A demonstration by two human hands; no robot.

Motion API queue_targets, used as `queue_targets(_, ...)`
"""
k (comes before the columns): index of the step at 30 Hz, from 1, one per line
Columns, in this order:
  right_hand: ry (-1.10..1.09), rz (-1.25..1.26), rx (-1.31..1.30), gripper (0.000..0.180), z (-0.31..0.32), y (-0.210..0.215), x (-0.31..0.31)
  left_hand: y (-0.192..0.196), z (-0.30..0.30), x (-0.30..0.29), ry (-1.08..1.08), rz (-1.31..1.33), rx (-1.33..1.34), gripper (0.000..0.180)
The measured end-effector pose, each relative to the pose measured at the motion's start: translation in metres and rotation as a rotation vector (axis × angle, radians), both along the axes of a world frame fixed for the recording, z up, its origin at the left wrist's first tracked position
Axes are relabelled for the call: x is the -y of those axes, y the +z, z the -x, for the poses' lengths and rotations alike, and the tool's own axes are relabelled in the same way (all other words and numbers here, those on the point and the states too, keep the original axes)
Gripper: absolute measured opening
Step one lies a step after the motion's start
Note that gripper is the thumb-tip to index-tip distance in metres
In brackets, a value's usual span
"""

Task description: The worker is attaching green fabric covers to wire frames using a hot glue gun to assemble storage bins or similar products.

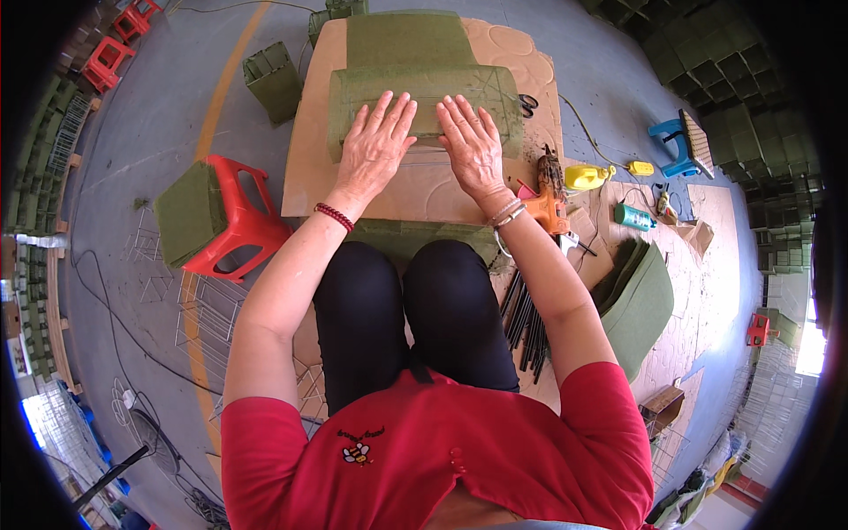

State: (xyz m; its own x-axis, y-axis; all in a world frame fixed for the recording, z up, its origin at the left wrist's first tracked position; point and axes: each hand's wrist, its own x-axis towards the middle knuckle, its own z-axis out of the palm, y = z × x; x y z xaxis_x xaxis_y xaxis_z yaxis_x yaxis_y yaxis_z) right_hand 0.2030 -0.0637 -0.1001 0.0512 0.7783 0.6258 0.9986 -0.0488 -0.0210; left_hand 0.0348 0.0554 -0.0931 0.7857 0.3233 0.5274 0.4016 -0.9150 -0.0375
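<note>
Green foam block (424, 99) lies flat on the brown cardboard sheet (415, 185) straight ahead at 12 o'clock, long side across me. It looks dull olive, rough-surfaced, wrapped in clear film with faint crossing lines. My left hand (375, 146) is pressed flat on its near edge, fingers spread wide, holding nothing. My right hand (473, 146) lies flat just beside it, also splayed wide and not gripping anything. Both palms hang over onto the cardboard.

1 more flat green slab (406, 37) sits behind the block at 12, touching it. 1 green piece (415, 237) lies near my knees under the cardboard's near edge.

At 3 o'clock of my right wrist: 1 orange glue gun (546, 205), 1 yellow bottle (587, 177), 1 small yellow box (641, 168), 1 green cylinder can (634, 216), no labels readable. Scissors (528, 104) at 2 o'clock by the block's right end. Bundle of black rods (526, 322) at 4, beside my right thigh. Stack of green sheets (640, 300) further out at 4.

At 9 o'clock: 1 red stool (243, 225) carrying 1 green foam cube (187, 212). 1 green open box (272, 79) at 10. 2 red stools (119, 40) far at 10. 1 blue stool (670, 146) at 2. Wire frames (208, 322) on the floor at 8.
</note>
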Motion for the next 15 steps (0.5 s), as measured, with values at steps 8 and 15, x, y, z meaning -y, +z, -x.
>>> queue_targets(8, 0.045, 0.038, 0.004, 0.058, 0.014, 0.026, 0.009, 0.025, 0.009, 0.004, -0.048, 0.07, 0.022, 0.061)
queue_targets(15, 0.139, 0.072, 0.027, 0.066, 0.033, 0.013, -0.023, 0.012, 0.011, -0.016, -0.009, -0.022, -0.106, 0.061)
